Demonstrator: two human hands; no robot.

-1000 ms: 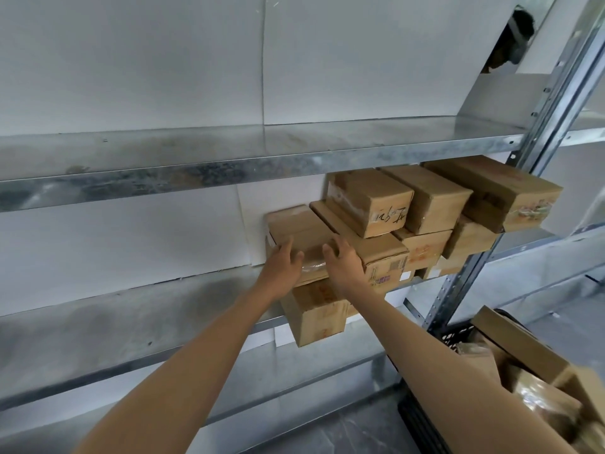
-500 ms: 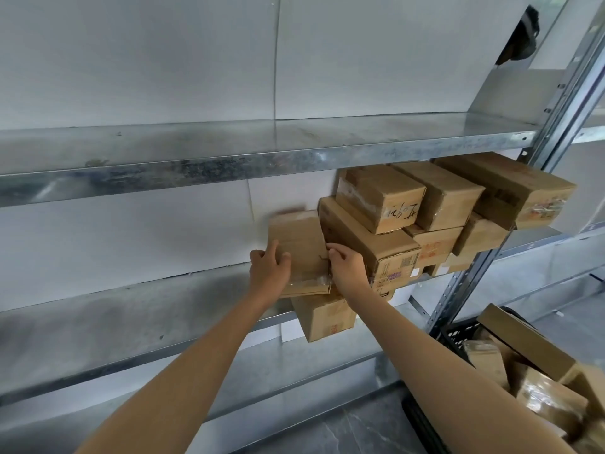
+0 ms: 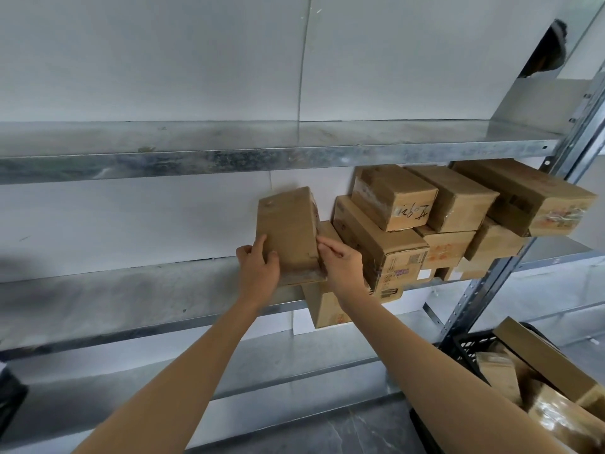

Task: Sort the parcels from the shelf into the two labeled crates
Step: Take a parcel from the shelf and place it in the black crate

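**Desk:** What's nearest the camera?

**Operator:** At four o'clock I have a black crate (image 3: 466, 352) on the floor, with cardboard boxes (image 3: 497, 371) piled in it. At eight o'clock a dark object (image 3: 9, 398) is cut off by the frame edge. It is possibly a second crate, but I can't tell.

**Desk:** And the hands?

**Operator:** Both arms reach up to centre frame. The left hand (image 3: 258, 268) grips the brown parcel (image 3: 288, 229) by its left edge, thumb across the face and fingers curled behind. The right hand (image 3: 342, 268) pinches the right edge with curled fingers. The parcel stands tipped on end, its lower end over the middle shelf (image 3: 131, 299).

**Desk:** Beyond that?

**Operator:** At two o'clock the stack of parcels (image 3: 425, 221) sits on the same shelf, just beside the held one. The upper shelf (image 3: 196, 149) runs above, with a white wall panel (image 3: 163, 60) behind.
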